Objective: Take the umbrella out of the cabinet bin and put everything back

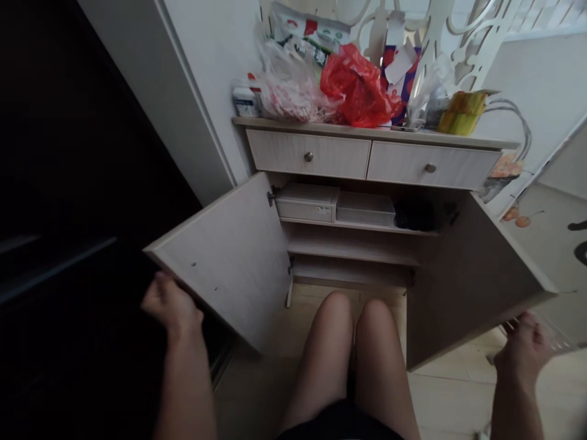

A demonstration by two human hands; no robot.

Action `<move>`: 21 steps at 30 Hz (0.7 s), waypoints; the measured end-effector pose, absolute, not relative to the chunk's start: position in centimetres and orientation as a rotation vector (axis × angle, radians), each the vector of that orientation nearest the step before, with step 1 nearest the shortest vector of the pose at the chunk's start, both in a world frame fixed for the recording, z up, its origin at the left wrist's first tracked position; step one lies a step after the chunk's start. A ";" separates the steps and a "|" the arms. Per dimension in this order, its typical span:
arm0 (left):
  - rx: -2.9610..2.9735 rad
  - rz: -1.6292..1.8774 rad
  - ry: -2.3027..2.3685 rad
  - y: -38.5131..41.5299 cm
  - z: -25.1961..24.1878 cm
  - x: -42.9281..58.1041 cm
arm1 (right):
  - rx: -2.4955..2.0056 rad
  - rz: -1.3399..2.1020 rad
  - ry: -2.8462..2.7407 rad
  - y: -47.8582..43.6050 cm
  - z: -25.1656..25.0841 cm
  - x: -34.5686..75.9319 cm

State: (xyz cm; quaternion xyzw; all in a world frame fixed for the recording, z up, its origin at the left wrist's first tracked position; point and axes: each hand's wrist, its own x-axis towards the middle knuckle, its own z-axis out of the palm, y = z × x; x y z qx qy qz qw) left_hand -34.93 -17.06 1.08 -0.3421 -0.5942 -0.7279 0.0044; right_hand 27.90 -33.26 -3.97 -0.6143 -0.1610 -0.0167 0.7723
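A low pale wooden cabinet (367, 137) stands before me with both doors swung wide. My left hand (170, 304) curls round the outer edge of the left door (229, 256). My right hand (525, 345) grips the lower outer edge of the right door (472, 275), fingers closed. Inside, the top shelf holds two flat pale boxes (307, 201) (365, 209) and a dark object (415, 215). The lower shelves (353, 247) look bare. My knees (353, 318) are right in front of the opening.
Two shut drawers with round knobs (309, 156) (430, 167) sit above the doors. The cabinet top is crowded with plastic bags, a red one (358, 85) among them, and a yellow-green pack (461, 113). A dark doorway (68, 214) lies to the left; pale floor (454, 391) below.
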 end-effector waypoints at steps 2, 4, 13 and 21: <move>-0.924 -2.393 -1.827 -18.0 0.7 -32.3 | -1.379 0.009 -0.451 -32.9 -3.9 26.1; -1.088 -2.411 -1.763 -18.6 0.4 -29.4 | -1.430 -0.008 -0.560 -32.1 -3.5 24.1; -1.934 -2.372 -1.683 -15.2 -1.1 -18.4 | -1.364 0.151 -0.898 -26.0 -2.5 17.6; -2.216 -2.061 -1.653 -9.2 0.4 -8.7 | -1.502 0.282 -1.137 -17.0 0.3 12.9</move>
